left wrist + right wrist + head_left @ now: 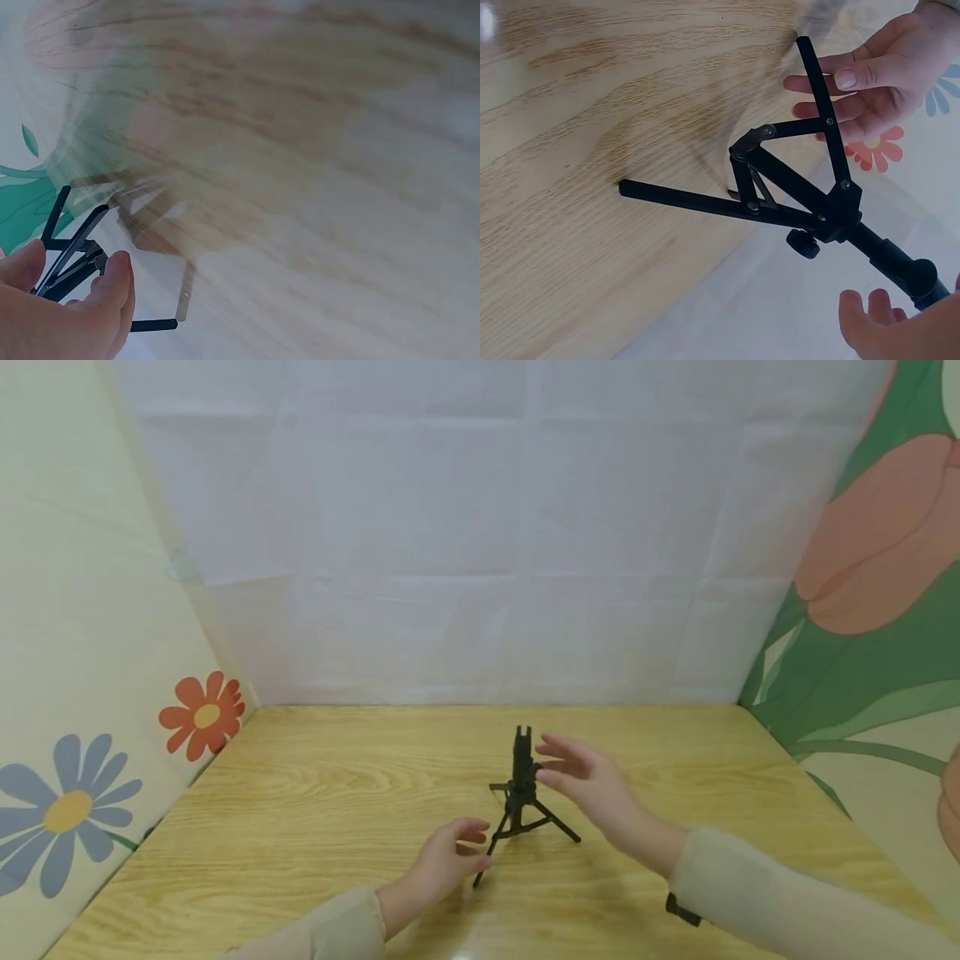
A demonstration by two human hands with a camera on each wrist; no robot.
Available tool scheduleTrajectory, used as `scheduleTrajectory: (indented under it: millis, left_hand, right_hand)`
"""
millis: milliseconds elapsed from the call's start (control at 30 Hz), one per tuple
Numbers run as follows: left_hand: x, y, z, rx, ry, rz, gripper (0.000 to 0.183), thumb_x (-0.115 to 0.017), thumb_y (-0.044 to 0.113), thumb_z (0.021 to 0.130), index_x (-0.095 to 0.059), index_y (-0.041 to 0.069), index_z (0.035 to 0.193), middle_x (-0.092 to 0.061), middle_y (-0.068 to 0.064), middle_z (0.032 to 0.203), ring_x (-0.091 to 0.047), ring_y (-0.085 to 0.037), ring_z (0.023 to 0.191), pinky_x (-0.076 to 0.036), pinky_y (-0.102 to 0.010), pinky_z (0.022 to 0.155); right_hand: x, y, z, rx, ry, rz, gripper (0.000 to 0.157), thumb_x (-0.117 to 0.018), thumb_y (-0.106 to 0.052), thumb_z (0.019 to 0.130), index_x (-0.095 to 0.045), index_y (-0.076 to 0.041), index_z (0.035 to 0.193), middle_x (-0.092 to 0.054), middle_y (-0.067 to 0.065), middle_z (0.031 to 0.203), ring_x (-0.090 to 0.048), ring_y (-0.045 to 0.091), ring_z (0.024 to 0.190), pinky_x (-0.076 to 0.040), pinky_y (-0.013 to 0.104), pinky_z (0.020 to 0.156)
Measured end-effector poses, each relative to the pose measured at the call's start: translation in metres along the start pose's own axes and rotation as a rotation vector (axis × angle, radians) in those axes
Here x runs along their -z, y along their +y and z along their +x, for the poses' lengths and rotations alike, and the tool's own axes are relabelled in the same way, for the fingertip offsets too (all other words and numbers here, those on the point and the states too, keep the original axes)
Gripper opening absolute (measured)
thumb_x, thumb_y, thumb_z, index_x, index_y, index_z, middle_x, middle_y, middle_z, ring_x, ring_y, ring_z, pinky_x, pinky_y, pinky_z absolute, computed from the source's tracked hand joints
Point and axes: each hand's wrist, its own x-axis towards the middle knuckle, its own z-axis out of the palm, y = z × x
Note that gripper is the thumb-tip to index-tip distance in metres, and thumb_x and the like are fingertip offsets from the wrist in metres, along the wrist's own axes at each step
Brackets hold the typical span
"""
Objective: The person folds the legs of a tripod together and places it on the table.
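Because its splayed legs (557, 822) presumably supply a broad base, the black tripod (521, 789) stands upright on the bench (337, 777) without being gripped; left hand (441, 862) beside one leg and right hand (596, 785) near the upper column (522, 758), fingers loosely curved, holding nothing.

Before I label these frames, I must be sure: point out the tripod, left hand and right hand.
Tripod (521, 791), head view: on its central hub.
Left hand (441, 862), head view: back of the hand.
Right hand (602, 789), head view: back of the hand.
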Motion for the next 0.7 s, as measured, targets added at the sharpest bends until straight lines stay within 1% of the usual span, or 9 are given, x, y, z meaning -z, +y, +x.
scheduleTrajectory:
  millis: [67,267,367,500,700]
  left_hand:
    - [-0.001,0.001,0.001,0.007,0.001,0.002,0.043,-0.072,-0.004,0.083,-0.055,-0.013,0.121,-0.063,-0.025,0.109,-0.064,-0.039,0.095,-0.056,-0.041,0.077]
    - [-0.005,0.001,0.002,-0.008,0.011,-0.001,0.042,-0.072,-0.005,0.082,-0.056,-0.013,0.119,-0.065,-0.021,0.102,-0.065,-0.037,0.092,-0.056,-0.041,0.076]
    - [-0.007,0.001,0.003,-0.009,0.019,0.01,0.04,-0.072,-0.006,0.081,-0.057,-0.013,0.118,-0.066,-0.02,0.1,-0.065,-0.036,0.09,-0.056,-0.04,0.075]
    - [-0.01,0.001,0.004,-0.012,0.037,0.021,0.038,-0.072,-0.008,0.08,-0.059,-0.012,0.116,-0.066,-0.018,0.098,-0.065,-0.034,0.088,-0.056,-0.039,0.073]
    - [-0.013,0.0,0.006,0.02,0.051,0.014,0.036,-0.072,-0.01,0.08,-0.062,-0.008,0.114,-0.066,-0.014,0.096,-0.065,-0.029,0.086,-0.057,-0.038,0.071]
  right_hand:
    - [-0.003,-0.001,0.001,0.003,0.005,0.006,0.055,-0.065,-0.006,0.092,-0.044,0.002,0.142,-0.053,0.022,0.136,-0.054,0.036,0.121,-0.045,0.043,0.1]
    - [-0.011,-0.004,0.004,0.008,0.007,0.011,0.056,-0.065,-0.004,0.092,-0.042,0.005,0.143,-0.05,0.023,0.139,-0.051,0.037,0.125,-0.044,0.044,0.1]
    - [-0.014,-0.005,0.005,0.011,0.027,-0.001,0.057,-0.066,-0.005,0.092,-0.043,0.002,0.144,-0.051,0.023,0.138,-0.051,0.037,0.125,-0.044,0.046,0.1]
    - [-0.017,-0.006,0.008,0.008,0.068,-0.033,0.056,-0.067,-0.007,0.092,-0.045,-0.001,0.143,-0.054,0.023,0.135,-0.055,0.037,0.12,-0.045,0.048,0.098]
    - [-0.021,-0.007,0.015,-0.014,0.101,-0.053,0.055,-0.068,-0.007,0.091,-0.049,-0.006,0.142,-0.058,0.022,0.131,-0.057,0.035,0.117,-0.048,0.047,0.095]
